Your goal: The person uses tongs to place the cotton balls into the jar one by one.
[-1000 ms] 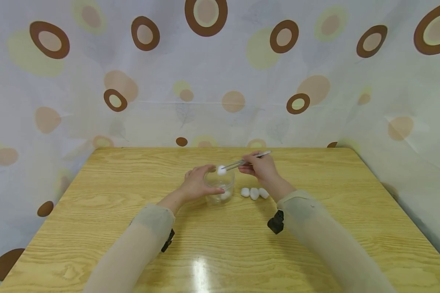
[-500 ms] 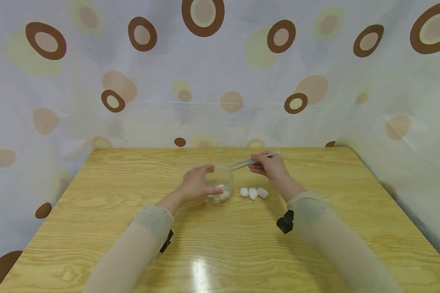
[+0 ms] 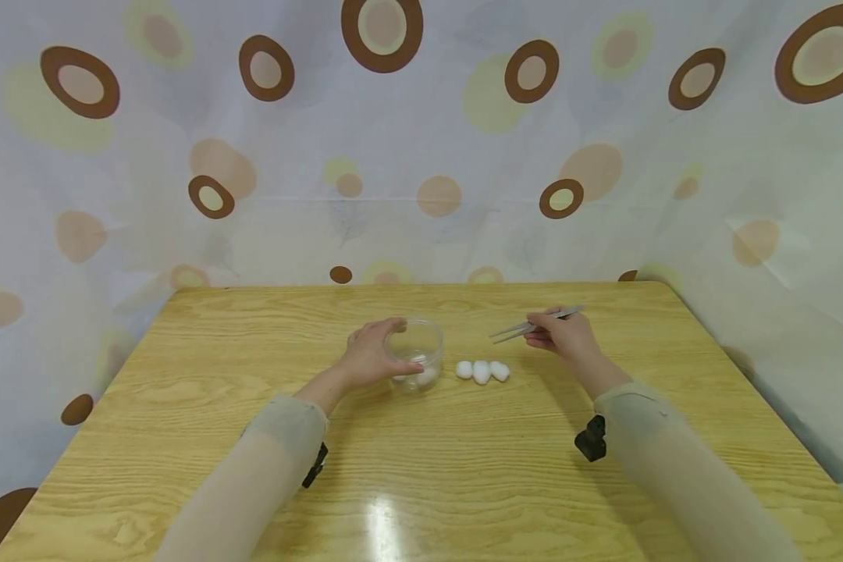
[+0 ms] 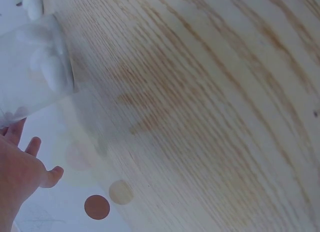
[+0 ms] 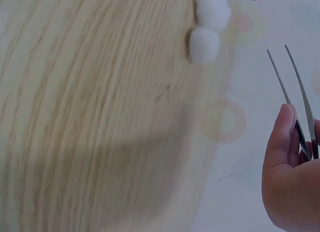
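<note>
My left hand [image 3: 371, 355] grips a clear plastic jar [image 3: 427, 334], thumb on the near side and fingers round the far side. White cotton balls [image 4: 52, 71] lie at the bottom of the jar, seen through its wall. To the right, my right hand [image 3: 569, 337] holds metal tweezers [image 3: 572, 311] in a pinch. The tweezers' tips point left, apart, with nothing between them. On the table between the jar and the tweezers, 3 cotton balls [image 3: 481, 373] sit in a row; part of that row also shows in the right wrist view.
The wooden table [image 3: 393, 460] runs back to a patterned cloth [image 3: 386, 234] hung behind and at both sides. Black wrist cameras [image 3: 592, 439] sit under the sleeves.
The cotton ball held in the tweezers a second ago was let go into the jar. My right hand has since drawn away to the right with the tweezers; my left hand stays on the jar.
</note>
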A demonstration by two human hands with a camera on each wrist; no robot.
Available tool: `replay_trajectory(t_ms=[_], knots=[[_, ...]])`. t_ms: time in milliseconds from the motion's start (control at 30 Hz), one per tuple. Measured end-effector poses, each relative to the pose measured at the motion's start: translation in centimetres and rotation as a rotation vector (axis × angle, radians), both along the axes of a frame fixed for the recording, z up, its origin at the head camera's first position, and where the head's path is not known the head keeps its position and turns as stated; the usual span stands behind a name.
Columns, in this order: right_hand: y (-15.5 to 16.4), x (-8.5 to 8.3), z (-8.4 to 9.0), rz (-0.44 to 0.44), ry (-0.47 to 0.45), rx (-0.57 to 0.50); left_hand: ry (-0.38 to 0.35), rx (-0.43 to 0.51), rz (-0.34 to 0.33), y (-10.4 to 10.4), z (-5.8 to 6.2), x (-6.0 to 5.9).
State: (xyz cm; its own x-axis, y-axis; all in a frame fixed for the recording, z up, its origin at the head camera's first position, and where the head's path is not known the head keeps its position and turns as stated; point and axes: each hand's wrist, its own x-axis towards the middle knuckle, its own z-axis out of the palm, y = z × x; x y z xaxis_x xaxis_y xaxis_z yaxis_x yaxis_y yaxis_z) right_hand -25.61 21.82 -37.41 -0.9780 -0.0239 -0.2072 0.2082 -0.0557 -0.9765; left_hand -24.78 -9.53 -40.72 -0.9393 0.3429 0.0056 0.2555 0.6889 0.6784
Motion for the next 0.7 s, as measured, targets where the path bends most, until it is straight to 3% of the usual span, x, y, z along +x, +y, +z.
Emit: replay_trajectory(t_ms=[433,700], knots=[[2.2,0.3,-2.0,0.006,-0.007,0.274,0.000,0.007,-0.007,0.0,-0.2,-0.1],[1.6,0.3,-2.4,0.018,-0.031,0.344,0.007,0.011,-0.007,-0.1,-0.3,-0.1]])
